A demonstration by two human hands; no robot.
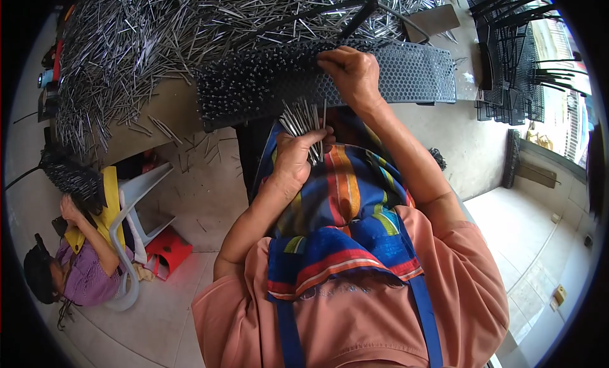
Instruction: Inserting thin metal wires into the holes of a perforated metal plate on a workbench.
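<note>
A bundle of thin metal rods (298,117) is gripped in my left hand (293,157), above the lap of my striped apron (342,178). Just beyond it lies a long black rack (412,70) full of small round holes. Rods stand packed upright in the rack's left part, while holes show bare on the right. My right hand (355,76) reaches over the rack's middle, at the edge of the filled part. Its thumb and fingers are pinched together; whatever is between them is too small or hidden to make out.
A big heap of loose metal rods (133,45) covers the table behind and left of the rack. Dark racks (510,57) are stacked at the far right. At left a co-worker (95,260) sits by a grey plastic chair (130,241) and a red box (168,254).
</note>
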